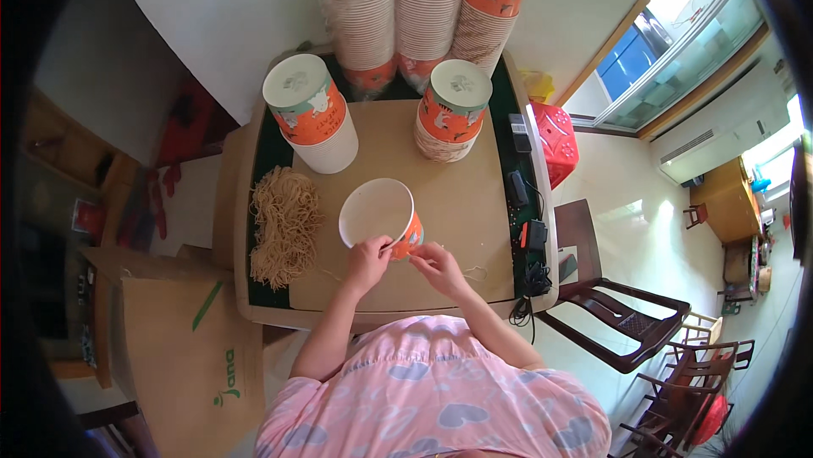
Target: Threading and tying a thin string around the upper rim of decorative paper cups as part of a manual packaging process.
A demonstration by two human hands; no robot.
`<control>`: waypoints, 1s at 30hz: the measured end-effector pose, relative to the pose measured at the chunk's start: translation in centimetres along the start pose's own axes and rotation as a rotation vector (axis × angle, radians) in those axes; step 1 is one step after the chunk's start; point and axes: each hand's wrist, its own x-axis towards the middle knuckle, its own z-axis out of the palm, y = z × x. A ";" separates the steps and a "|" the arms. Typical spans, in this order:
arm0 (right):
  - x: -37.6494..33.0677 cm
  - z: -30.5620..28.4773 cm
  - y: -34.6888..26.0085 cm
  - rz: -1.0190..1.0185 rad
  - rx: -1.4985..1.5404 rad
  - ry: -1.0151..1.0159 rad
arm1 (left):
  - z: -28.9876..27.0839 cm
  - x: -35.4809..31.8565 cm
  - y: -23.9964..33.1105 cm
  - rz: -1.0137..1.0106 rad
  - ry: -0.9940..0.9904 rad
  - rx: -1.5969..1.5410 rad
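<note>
A large white paper bucket [378, 210] with an orange printed outside tilts on the cardboard-covered table, its mouth toward me. My left hand [369, 263] is closed at its near rim, fingers pinching the edge. Beside it, my right hand [437, 266] pinches a thin beige cord against the orange side; the exact spot is partly hidden by the fingers. A loose cord end [478, 273] lies just right of that hand. To the left rests a tangled heap of beige cords [285, 227].
Upside-down bucket stacks stand behind, at left [312, 115] and right [453, 115]. Taller stacks [364, 22] line the wall. Black adapters and cables [532, 235] run along the table's right edge. A cardboard box [190, 356] sits at lower left, a dark wooden chair [622, 322] at right.
</note>
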 end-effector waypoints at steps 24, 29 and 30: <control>3.1 0.5 0.2 -0.144 -0.283 0.001 | -0.8 0.4 1.3 -0.030 -0.083 -0.178; 3.3 0.0 0.5 -0.146 -0.325 0.021 | -0.1 0.7 1.3 -0.012 -0.112 -0.222; 3.4 -0.2 0.7 -0.148 -0.333 0.019 | 0.4 0.8 1.0 -0.024 -0.149 -0.284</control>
